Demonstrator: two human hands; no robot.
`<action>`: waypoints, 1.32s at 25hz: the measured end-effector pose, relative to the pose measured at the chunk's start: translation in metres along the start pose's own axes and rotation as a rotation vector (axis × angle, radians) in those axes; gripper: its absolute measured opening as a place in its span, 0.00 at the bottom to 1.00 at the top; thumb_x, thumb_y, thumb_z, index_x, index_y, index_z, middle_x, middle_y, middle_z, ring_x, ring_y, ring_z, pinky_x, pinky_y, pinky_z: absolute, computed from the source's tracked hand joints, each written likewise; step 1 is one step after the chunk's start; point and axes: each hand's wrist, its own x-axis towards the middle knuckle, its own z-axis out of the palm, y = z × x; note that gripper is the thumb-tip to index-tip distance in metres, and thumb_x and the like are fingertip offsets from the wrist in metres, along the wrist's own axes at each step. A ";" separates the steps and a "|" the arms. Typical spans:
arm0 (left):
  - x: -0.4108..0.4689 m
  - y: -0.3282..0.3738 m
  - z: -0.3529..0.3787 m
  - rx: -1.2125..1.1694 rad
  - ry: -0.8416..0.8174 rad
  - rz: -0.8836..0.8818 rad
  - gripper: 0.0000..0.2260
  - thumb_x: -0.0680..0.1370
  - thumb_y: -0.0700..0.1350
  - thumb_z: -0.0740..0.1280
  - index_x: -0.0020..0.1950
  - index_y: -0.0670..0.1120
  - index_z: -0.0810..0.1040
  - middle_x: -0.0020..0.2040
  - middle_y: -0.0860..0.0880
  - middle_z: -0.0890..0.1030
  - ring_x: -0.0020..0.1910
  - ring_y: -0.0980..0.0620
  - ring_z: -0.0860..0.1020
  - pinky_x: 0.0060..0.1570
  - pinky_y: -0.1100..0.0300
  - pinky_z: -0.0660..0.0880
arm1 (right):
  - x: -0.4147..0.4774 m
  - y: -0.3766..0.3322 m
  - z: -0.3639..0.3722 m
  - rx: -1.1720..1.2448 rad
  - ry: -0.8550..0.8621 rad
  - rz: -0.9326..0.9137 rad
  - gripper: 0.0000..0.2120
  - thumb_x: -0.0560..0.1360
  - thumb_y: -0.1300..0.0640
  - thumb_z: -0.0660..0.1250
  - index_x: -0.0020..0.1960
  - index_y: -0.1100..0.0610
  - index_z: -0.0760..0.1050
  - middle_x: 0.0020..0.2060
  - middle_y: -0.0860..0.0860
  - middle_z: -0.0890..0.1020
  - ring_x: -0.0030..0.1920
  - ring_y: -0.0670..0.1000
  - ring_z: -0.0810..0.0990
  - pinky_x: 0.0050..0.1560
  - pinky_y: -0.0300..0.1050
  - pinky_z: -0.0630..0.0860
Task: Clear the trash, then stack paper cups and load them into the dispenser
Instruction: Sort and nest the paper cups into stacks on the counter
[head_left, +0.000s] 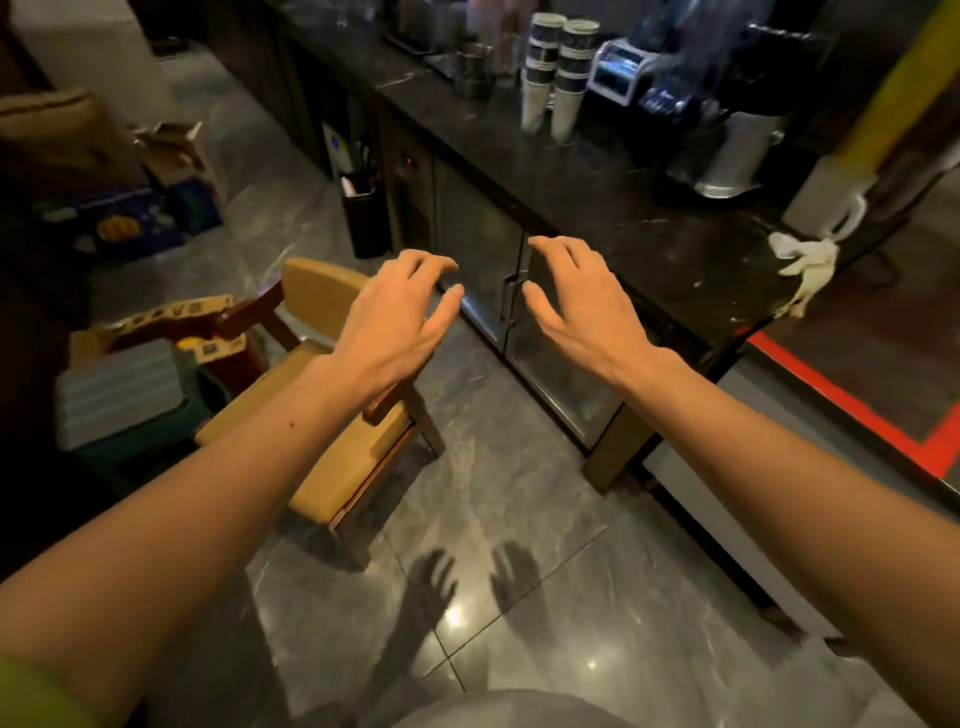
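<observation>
A: What fills the upper right?
B: A dark bench (597, 171); a wooden chair (337, 467) stands centre left.
A: The hands?
B: The left hand (395, 317) and the right hand (576, 306) hang mid-frame, fingers spread, holding nothing.
A: The cups?
B: Two stacks of paper cups (556, 73) stand on the bench, top centre; a crumpled white wad (805, 265) lies at its right edge.

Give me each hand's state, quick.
Left hand: open, fingers loosely curled, holding nothing.
Right hand: open, fingers loosely curled, holding nothing.
</observation>
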 end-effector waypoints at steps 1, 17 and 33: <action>0.017 0.004 0.006 -0.003 0.003 0.014 0.18 0.81 0.54 0.57 0.66 0.48 0.72 0.63 0.46 0.75 0.62 0.47 0.73 0.61 0.50 0.71 | 0.007 0.012 -0.005 -0.007 0.010 0.018 0.24 0.80 0.51 0.61 0.73 0.56 0.64 0.67 0.56 0.71 0.64 0.57 0.72 0.62 0.52 0.71; 0.304 -0.077 0.114 -0.066 -0.084 0.146 0.19 0.81 0.54 0.58 0.68 0.47 0.70 0.65 0.47 0.74 0.61 0.47 0.74 0.59 0.50 0.73 | 0.234 0.155 0.052 -0.120 0.030 0.212 0.26 0.80 0.48 0.60 0.75 0.54 0.60 0.70 0.55 0.68 0.68 0.57 0.69 0.63 0.53 0.71; 0.609 -0.121 0.280 -0.171 -0.182 0.057 0.21 0.81 0.56 0.58 0.70 0.46 0.67 0.66 0.46 0.73 0.64 0.47 0.72 0.62 0.49 0.72 | 0.475 0.389 0.121 0.004 -0.017 0.337 0.26 0.81 0.47 0.59 0.76 0.53 0.59 0.71 0.54 0.66 0.70 0.56 0.67 0.65 0.52 0.69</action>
